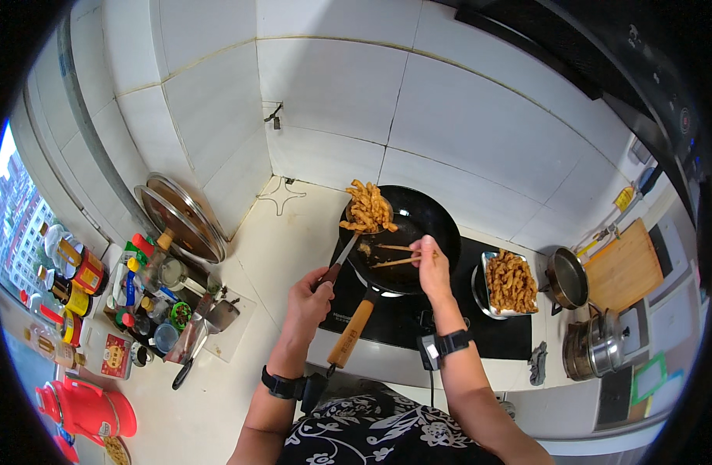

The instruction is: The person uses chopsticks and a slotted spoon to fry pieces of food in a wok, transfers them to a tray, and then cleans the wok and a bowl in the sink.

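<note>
My left hand [310, 295] grips the handle of a skimmer ladle [345, 258], whose bowl is heaped with golden fried strips [368, 208] over the far left rim of a black wok [431, 221]. In my right hand [432, 266] is a pair of wooden chopsticks [393, 263], their tips apart above the wok. Dark oil and a small fried crumb [364, 250] show inside the pan. The wok's wooden handle [351, 334] points toward me, between my forearms. It stands on a black cooktop [390, 325].
Right of the wok, a metal tray [521, 313] holds a heap of fried strips [510, 282]. Farther right are a small pan [567, 278], a lidded pot [600, 343] and a wooden cutting board [626, 267]. Bottles, a spatula [219, 318] and a red thermos jug [94, 410] occupy the left counter.
</note>
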Motion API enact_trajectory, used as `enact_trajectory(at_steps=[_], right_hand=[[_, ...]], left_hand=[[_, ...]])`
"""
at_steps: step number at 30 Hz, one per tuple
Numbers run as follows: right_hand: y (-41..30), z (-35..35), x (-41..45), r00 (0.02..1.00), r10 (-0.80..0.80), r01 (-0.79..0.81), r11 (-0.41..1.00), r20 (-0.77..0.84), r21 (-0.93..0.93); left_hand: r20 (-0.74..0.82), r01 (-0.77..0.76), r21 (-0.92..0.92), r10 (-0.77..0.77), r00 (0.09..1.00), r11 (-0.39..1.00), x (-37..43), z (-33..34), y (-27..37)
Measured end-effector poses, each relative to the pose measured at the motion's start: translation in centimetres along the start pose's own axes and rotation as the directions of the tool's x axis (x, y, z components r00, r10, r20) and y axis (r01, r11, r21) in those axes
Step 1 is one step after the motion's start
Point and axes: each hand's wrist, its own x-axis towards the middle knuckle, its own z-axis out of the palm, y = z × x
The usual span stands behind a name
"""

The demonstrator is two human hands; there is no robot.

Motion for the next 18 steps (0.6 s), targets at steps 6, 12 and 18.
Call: enact_trajectory(at_steps=[6, 12, 18], right_hand=[[1.8, 1.5, 2.1, 0.999, -0.024, 0.019, 0.976, -0.022, -0.217], [1.2, 0.2, 0.4, 0.996, -0.081, 0.069, 0.968, -0.038, -0.24], [-0.7, -4.4, -2.9, 0.978, -0.08, 0.056, 0.991, -0.193, -0.125]], left_hand=[[0.01, 0.003, 0.037, -0.003, 1.0, 0.999, -0.1, 0.3, 0.2], [0.027, 0.025, 0.025, -0.026, 0.999, 0.999, -0.2, 0.4, 0.3], [0.046, 0.023, 0.052, -0.025, 0.999, 0.998, 0.1, 0.6, -0.4]])
